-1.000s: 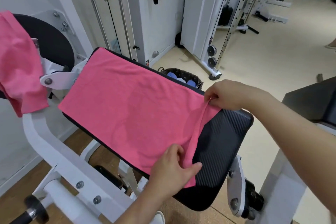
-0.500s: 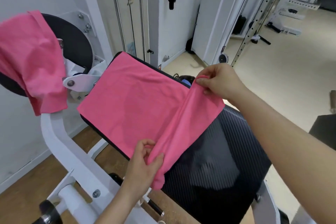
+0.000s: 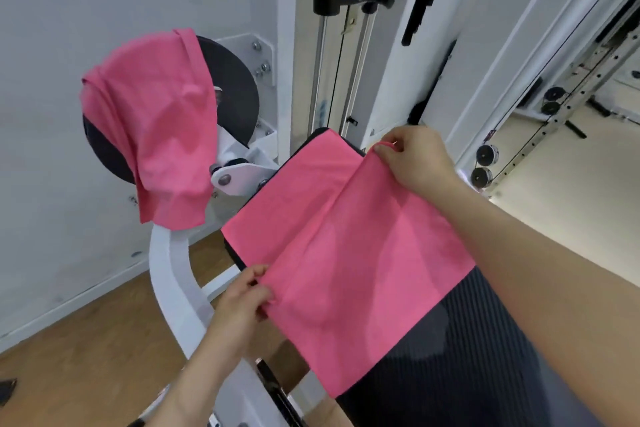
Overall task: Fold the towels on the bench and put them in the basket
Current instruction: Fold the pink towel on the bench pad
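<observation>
A pink towel [image 3: 346, 239] lies spread over the black padded tabletop [image 3: 450, 357] of a gym machine, with its near-right portion doubled over onto the rest so that a fold line runs from the far edge toward the near left. The right hand [image 3: 419, 156] pinches the far corner of the folded layer between thumb and fingers, holding it slightly above the pad's far edge. The left hand [image 3: 242, 302] pinches the near-left corner of the same layer, thumb on top, at the tabletop's left edge. Both forearms reach in from the near side, the right one crossing over the towel's right part.

A second pink towel [image 3: 162, 135] hangs crumpled over a round black pad [image 3: 235, 90] to the far left, well apart from the first, draping down past the white frame [image 3: 173, 274] of the machine. Behind the tabletop stands the machine's weight column [image 3: 346, 62] with its steel guide rods. The ribbed black surface of the tabletop shows bare at the near right, below the towel's edge. The basket is not in view.
</observation>
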`<state>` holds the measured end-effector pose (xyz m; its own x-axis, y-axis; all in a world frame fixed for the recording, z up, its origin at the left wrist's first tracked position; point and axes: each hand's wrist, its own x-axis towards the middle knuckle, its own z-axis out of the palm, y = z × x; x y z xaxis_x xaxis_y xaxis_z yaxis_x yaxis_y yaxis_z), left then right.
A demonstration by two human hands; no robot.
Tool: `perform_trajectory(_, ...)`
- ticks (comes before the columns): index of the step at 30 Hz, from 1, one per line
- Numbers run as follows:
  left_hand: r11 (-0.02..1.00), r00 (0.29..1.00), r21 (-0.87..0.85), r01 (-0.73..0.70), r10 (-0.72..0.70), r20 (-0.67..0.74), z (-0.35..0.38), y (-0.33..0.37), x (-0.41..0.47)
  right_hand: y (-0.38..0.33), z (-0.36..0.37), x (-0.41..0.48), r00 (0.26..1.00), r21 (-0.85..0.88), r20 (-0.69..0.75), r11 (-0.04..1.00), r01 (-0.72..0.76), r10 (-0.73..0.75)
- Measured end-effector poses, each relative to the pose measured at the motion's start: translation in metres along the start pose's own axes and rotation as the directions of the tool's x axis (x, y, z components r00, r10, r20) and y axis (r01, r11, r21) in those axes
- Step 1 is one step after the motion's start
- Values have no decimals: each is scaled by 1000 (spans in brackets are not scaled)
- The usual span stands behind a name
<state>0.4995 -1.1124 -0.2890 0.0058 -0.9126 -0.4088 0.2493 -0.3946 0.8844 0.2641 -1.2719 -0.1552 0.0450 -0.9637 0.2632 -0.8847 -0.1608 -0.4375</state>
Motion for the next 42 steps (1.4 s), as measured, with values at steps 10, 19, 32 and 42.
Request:
perform_trajectory(10, 855, 912, 501, -131, 302, -277, -11, -17, 41, -5, 49, 35, 985, -156, 170, 988, -15, 41)
perform_trajectory(19, 972, 866, 150, -181, 230, -444, -61, 5, 81, -33, 65, 67, 998, -55, 60, 998, 38, -35)
perform_trajectory(32, 983, 857, 45, -177, 176, -483, -71, -1, 105, -24, 101, 94, 997, -116, 80, 993, 13, -4)
perform_trajectory(42, 967, 869, 135, -214, 252, -426, -72, 4, 107, -30, 99, 92, 1000, -93, 30, 996, 0, 3)
